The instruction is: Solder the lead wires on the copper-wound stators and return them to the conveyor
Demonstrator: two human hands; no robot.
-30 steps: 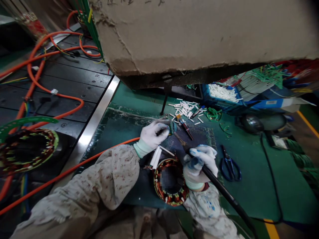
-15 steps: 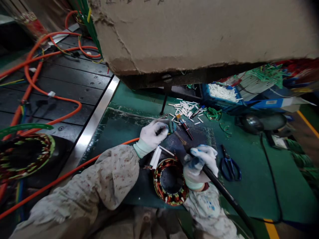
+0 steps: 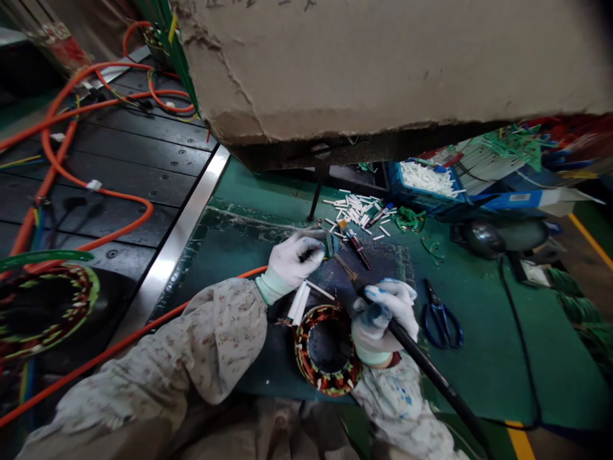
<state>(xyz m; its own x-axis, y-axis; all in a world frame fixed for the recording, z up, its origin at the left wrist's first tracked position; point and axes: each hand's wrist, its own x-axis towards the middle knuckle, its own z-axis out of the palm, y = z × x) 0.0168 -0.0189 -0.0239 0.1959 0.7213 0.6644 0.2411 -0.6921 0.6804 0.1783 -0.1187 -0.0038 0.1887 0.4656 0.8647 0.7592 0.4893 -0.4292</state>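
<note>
Copper windings with red and green lacing fill the stator [image 3: 328, 350], which lies flat on the green bench mat [image 3: 483, 358] at its near edge, between the person's two forearms. The right hand [image 3: 383, 314], in a white glove stained blue, is closed around the black handle of a soldering iron [image 3: 433, 377]; the iron's shaft runs up and left from the fist, and its tip sits just beyond the stator's far rim. White insulating sleeves [image 3: 299, 303] stand against the stator's far-left rim. The left hand [image 3: 294, 259], in a white glove, is curled shut just beyond them, pinching a small dark part that cannot be identified. Blue-handled scissors [image 3: 443, 317] lie on the mat to the right of the right hand. Farther back, loose white sleeve pieces [image 3: 357, 209] are scattered on the mat, and a blue bin [image 3: 421, 198] of the same pieces stands at the far right. An orange cable [image 3: 119, 342] crosses the mat's left edge.
</note>
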